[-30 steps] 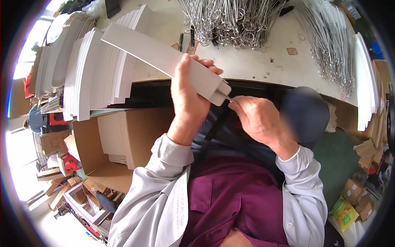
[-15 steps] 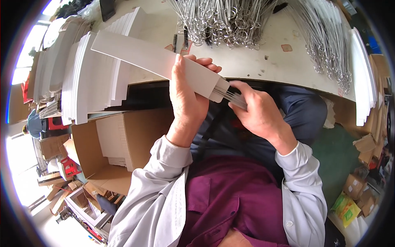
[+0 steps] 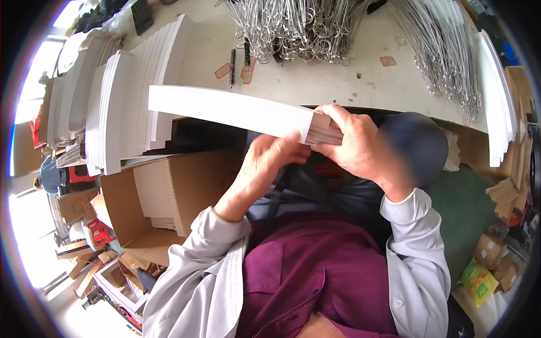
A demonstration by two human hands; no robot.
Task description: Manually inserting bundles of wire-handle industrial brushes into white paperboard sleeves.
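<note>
A long white cardboard box (image 3: 225, 105) lies slantwise between my hands, its open end toward the right. Thin rods or wires (image 3: 325, 135) show in that end, beside a flap (image 3: 321, 120). My right hand (image 3: 360, 143) is closed around the open end, fingers above and thumb below. At the box's lower edge, close to the opening, my left hand (image 3: 270, 160) grips with bent fingers; part of its hold is hidden.
Metal wire pieces with ring ends (image 3: 304, 34) are heaped on the table (image 3: 304, 81), with another bundle (image 3: 442, 62) at right. Small black-bristled brushes (image 3: 233, 69) lie nearby. White flat cartons (image 3: 135, 84) stand at left above an open brown box (image 3: 197, 191); more white cartons (image 3: 496, 101) stand far right.
The white box has turned nearer to level and its closed end has come down. My left hand has shifted from around its middle to the lower edge; my right hand now clasps the open end.
</note>
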